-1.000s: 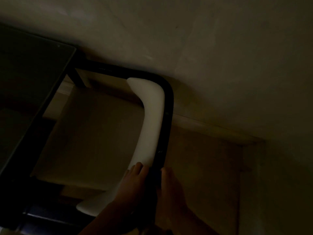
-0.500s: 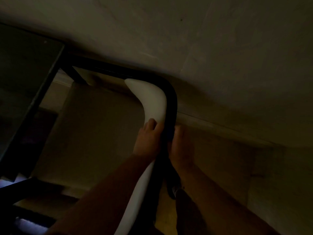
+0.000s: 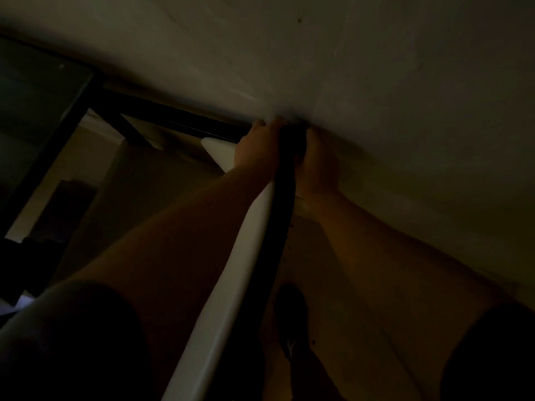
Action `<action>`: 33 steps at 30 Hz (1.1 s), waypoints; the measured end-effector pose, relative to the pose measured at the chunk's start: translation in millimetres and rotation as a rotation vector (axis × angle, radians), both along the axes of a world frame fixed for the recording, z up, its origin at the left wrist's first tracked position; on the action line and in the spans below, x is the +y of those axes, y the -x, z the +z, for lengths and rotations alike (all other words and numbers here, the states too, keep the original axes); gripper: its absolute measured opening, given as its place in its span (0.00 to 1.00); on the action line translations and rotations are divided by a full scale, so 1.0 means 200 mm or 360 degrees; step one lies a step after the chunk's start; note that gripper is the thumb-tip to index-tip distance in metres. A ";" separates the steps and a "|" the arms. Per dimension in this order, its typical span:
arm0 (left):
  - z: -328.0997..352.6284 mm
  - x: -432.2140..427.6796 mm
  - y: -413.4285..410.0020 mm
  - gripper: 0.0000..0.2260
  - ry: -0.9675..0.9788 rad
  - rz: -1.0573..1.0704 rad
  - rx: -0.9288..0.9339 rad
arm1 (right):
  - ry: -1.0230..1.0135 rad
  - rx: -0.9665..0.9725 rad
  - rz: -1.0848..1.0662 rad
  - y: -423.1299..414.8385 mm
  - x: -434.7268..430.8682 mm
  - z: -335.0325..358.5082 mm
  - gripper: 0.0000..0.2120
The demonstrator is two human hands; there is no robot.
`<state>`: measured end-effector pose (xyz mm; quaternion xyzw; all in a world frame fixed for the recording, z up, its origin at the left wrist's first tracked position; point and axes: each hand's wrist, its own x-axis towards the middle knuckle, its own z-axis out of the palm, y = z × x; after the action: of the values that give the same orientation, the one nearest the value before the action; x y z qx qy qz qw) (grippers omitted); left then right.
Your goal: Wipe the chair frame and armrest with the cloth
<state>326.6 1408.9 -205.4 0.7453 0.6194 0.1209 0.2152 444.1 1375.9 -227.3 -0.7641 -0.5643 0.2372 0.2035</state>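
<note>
The view is very dark. A black tubular chair frame (image 3: 278, 215) runs up from the bottom and bends left into a horizontal bar (image 3: 179, 120). A white armrest (image 3: 231, 273) lies along its left side. My left hand (image 3: 257, 146) and my right hand (image 3: 316, 164) clasp the frame from either side at the bend, close to the wall. Between them sits a dark bulge (image 3: 293, 138), wider than the tube, which looks like the cloth wrapped around the frame. Its edges are lost in the dark.
A pale wall (image 3: 376, 82) fills the top and right, almost touching the bend. A dark glass-like panel (image 3: 37, 105) stands at the left. A dark shoe (image 3: 291, 316) rests on the floor below the frame. Pale floor (image 3: 162, 198) shows under the armrest.
Both hands have slid up along the frame and armrest, from the lower end to the top bend by the wall. The camera has moved closer.
</note>
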 end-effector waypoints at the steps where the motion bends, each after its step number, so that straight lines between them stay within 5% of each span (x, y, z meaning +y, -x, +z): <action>1: 0.00 -0.04 0.01 0.11 -0.0008 0.0001 -0.0052 | -0.0004 0.0064 -0.0008 0.01 -0.02 0.01 0.20; 7: 0.04 -0.49 0.19 0.08 0.0064 -0.0163 -0.0311 | 0.0151 0.0144 0.0120 0.08 -0.46 0.15 0.18; 13: 0.06 -1.07 0.46 0.12 0.0316 -0.0277 -0.0338 | 0.0429 0.0625 0.0087 0.32 -1.10 0.19 0.26; 17: 0.05 -1.53 0.68 0.16 0.0441 -0.0209 -0.0323 | 0.0545 0.0488 0.0134 0.52 -1.55 0.15 0.25; 20: 0.09 -1.82 0.83 0.10 0.0612 -0.0193 -0.0432 | 0.0713 0.0413 0.0183 0.66 -1.84 0.16 0.28; 22: 0.11 -1.97 0.92 0.16 0.0577 -0.0345 -0.0301 | 0.0800 0.0446 0.0258 0.73 -1.98 0.18 0.29; 25: 0.12 -2.04 0.98 0.20 0.0563 -0.0438 -0.0095 | 0.0795 0.0492 0.0291 0.78 -2.07 0.21 0.24; 30: 0.19 -2.05 0.95 0.12 0.0518 -0.0409 -0.0067 | 0.0722 0.0495 0.0200 0.73 -2.10 0.29 0.24; 33: 0.25 -2.08 0.87 0.08 0.0468 -0.0431 -0.0122 | 0.0621 0.0527 0.0151 0.63 -2.14 0.36 0.14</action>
<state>152.2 992.4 -154.5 0.7771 0.5160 0.0274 0.3593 317.3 947.6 -156.1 -0.7124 -0.5020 0.4726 0.1306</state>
